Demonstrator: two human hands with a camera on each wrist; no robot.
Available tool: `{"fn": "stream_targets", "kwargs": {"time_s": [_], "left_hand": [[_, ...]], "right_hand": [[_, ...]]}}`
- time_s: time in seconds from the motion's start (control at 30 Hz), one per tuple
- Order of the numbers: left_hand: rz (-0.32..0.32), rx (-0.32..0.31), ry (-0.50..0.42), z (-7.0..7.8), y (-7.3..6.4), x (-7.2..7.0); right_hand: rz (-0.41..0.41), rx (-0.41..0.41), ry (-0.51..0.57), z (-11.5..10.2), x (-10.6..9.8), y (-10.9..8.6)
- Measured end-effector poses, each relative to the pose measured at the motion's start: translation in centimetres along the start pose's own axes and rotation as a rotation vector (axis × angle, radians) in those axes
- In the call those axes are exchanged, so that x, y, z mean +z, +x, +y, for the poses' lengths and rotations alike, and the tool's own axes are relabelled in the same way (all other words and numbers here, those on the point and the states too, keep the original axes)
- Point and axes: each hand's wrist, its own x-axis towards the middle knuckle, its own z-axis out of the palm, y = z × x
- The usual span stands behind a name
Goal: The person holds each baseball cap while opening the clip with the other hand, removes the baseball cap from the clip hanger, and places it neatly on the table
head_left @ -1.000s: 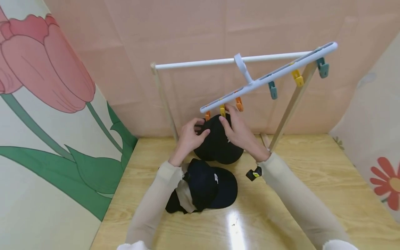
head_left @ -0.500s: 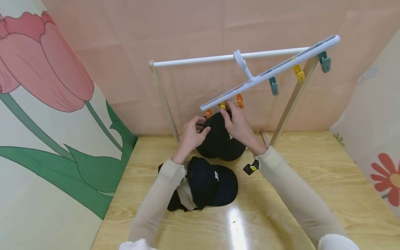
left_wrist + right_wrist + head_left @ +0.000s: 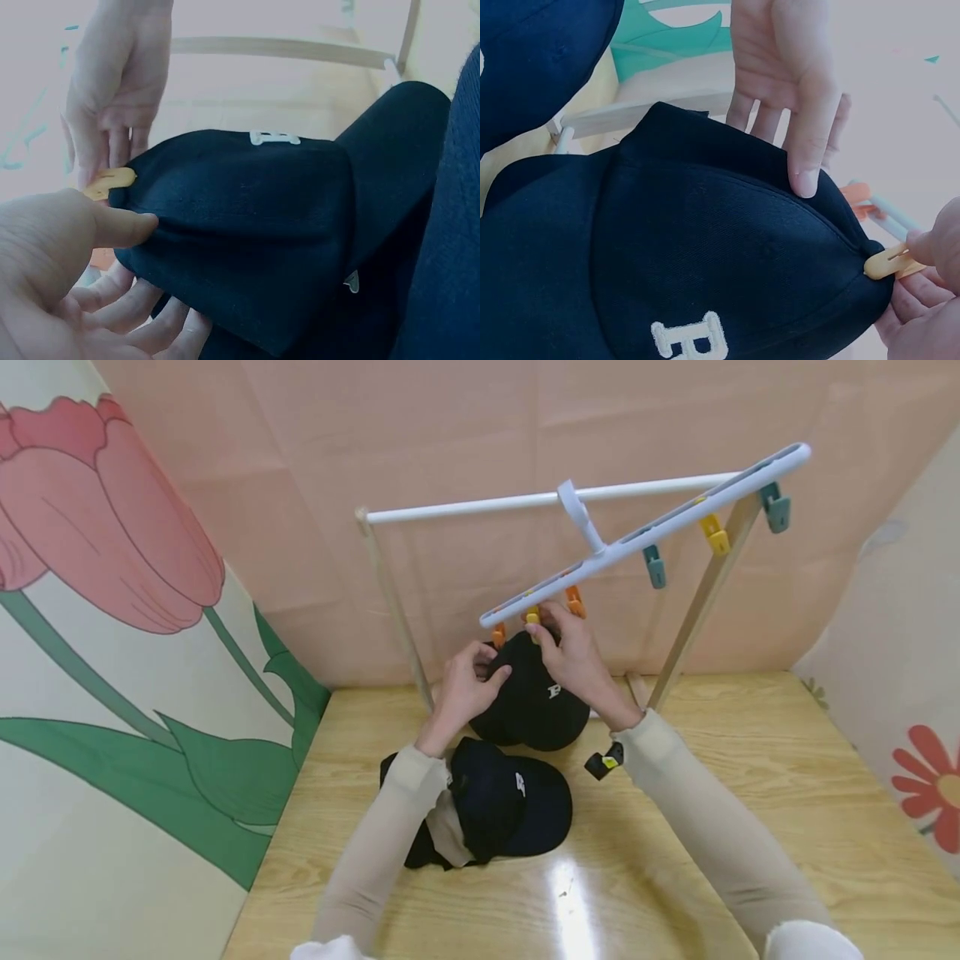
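Pink backdrop (image 3: 420,435); right hand (image 3: 573,660) pinches clip (image 3: 886,262) against cap (image 3: 521,706).

Overhead obstacle: hanger (image 3: 626,549) above right hand (image 3: 572,653)

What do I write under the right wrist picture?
Left hand holds a black cap while the right hand pinches the yellow clip touching it.

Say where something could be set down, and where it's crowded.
Bare: table between right sleeve and flowered wall, and between left sleeve and tulip wall. Crowded: around the black cap, with left hand, right hand and yellow clip, and at the cap pile.
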Motion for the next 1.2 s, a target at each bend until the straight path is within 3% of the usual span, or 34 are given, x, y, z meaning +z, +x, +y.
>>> {"fn": "stream_targets", "kwargs": {"time_s": [0.7, 0.93, 1.2], "left_hand": [[-0.084, 0.045, 0.048, 0.37, 0.28, 0.56], [-0.065, 0.075, 0.054, 0.26, 0.39, 0.59], [-0.039, 0.065, 0.036, 0.37, 0.26, 0.6]], "right_hand": [[0.01, 0.113, 0.089, 0.13, -0.39, -0.1], [0.026, 0.122, 0.132, 0.06, -0.43, -0.03], [0.027, 0.155, 0.13, -0.1, -0.45, 0.13]]}}
